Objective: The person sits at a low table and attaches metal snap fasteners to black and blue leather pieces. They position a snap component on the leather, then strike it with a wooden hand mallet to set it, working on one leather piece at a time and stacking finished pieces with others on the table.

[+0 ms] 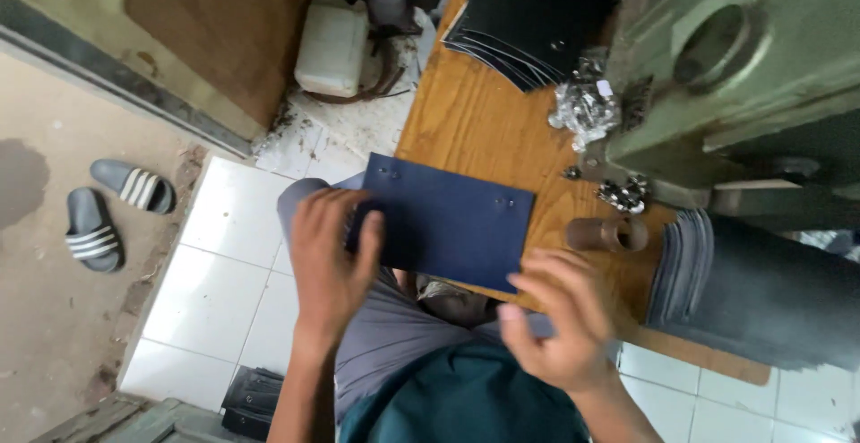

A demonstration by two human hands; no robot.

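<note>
Head view, looking down over our lap. Our left hand (330, 255) grips the near-left corner of a dark blue rectangular sheet (448, 221), thumb on top and fingers curled under its edge; the sheet lies flat, partly on the wooden counter (475, 120) and partly overhanging it above our knees. Small holes show near two of its corners. Our right hand (560, 318) hovers just beside the sheet's near-right edge, fingers loosely spread and holding nothing; we cannot tell whether a fingertip touches the sheet.

We judge the step in hand to be the picking up and squaring of a single sheet in front of the green press machine (735, 67). A fanned stack of black sheets (528, 13) lies at the far end of the counter, a second stack of dark sheets (761, 291) at our right, and a brown metal cylinder (609, 233) and shiny metal fittings (587, 103) sit near the machine's base.

The next move, as we read it, calls for a two-handed hold so that the sheet stays level and its holes stay aligned.
</note>
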